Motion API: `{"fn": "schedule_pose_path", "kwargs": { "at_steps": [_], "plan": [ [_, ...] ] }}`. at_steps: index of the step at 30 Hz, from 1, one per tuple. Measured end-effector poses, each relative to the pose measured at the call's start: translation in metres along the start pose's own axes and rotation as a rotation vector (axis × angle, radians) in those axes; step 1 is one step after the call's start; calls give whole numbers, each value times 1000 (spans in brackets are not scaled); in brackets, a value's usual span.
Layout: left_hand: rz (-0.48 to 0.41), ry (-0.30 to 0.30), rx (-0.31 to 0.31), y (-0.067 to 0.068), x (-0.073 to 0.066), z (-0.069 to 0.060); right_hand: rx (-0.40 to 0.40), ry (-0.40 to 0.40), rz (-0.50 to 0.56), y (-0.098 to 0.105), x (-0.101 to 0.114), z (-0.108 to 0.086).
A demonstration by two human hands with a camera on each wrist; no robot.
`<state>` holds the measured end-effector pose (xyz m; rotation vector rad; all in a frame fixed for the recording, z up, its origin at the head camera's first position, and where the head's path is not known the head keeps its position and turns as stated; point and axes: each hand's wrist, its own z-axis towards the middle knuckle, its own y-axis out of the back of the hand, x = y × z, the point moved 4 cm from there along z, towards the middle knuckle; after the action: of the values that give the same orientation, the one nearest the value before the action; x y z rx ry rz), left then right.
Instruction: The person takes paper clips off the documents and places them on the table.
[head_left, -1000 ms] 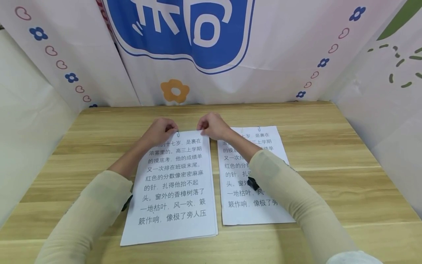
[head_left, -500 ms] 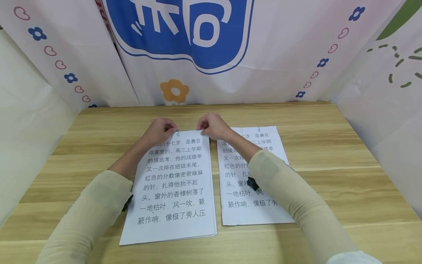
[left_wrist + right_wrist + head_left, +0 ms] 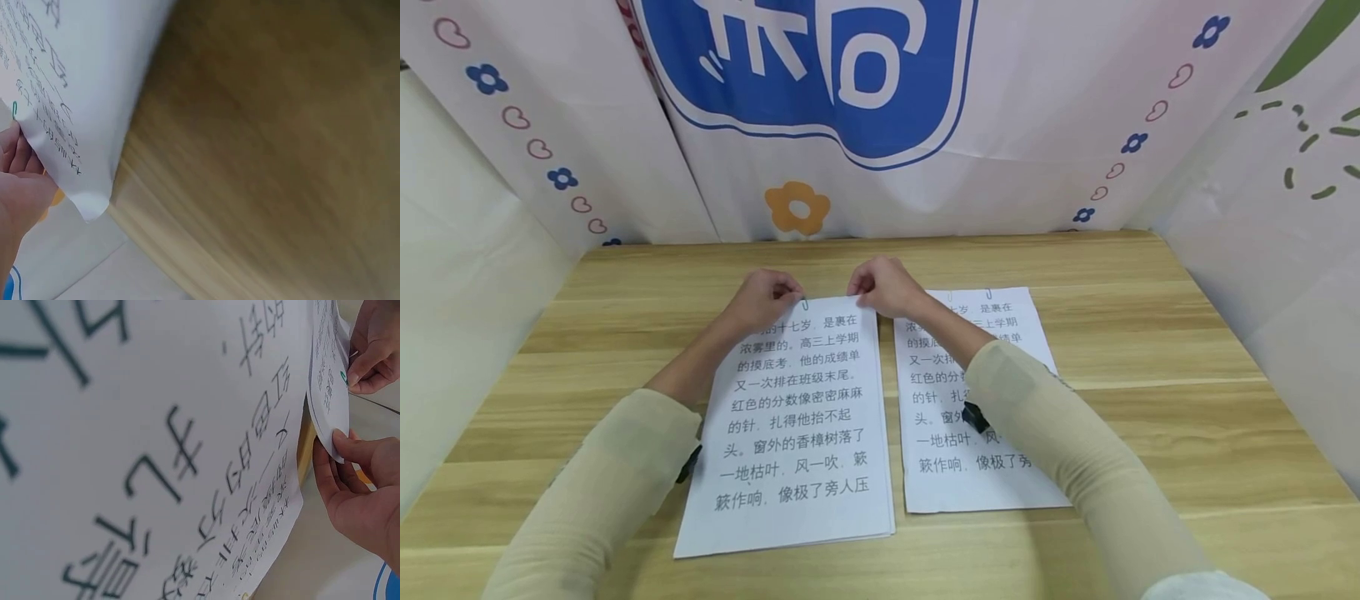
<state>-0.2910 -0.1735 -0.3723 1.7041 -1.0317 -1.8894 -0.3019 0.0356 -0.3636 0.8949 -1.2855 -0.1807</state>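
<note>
A stack of printed paper sheets (image 3: 797, 433) lies left of centre, its lower edges slightly fanned. My left hand (image 3: 766, 298) pinches the end of a green paper clip (image 3: 805, 305) on the stack's top edge; the right wrist view shows thumb and finger meeting at the clip (image 3: 344, 377). At the top right corner, my right hand (image 3: 883, 286) grips the same sheets, thumb (image 3: 350, 447) on the printed side and fingers curled behind. In the left wrist view, the left hand (image 3: 25, 181) is at the paper's edge, beside the clip (image 3: 14, 109).
To the right lies a second printed stack (image 3: 977, 492), partly under my right forearm. It carries a pale clip (image 3: 950, 296) and a dark clip (image 3: 988, 292) at its top edge. The wooden table (image 3: 1187, 400) meets a printed backdrop (image 3: 1000, 183) behind.
</note>
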Motion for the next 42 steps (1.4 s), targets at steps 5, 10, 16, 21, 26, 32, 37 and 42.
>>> {"fn": "schedule_pose_path", "kwargs": {
  "at_steps": [5,10,16,21,26,32,37,42],
  "plan": [
    [0,-17,3,0,1,0,5,1,1,0,0,0],
    [18,-43,-3,-1,-2,0,4,1,0,0,1,0],
    [51,-63,-15,-3,-4,1,2,1,3,1,2,-1],
    [76,-49,-1,-5,-4,2,3,1,6,1,1,0],
    [80,-20,-1,-6,-5,2,4,2,10,1,0,1],
    [60,27,-33,-6,-5,3,5,5,12,2,0,1],
    [14,79,-52,-5,-4,3,1,-2,19,3,-1,1],
    [38,52,-26,-2,-6,3,0,-2,19,3,0,0]
  ]
}}
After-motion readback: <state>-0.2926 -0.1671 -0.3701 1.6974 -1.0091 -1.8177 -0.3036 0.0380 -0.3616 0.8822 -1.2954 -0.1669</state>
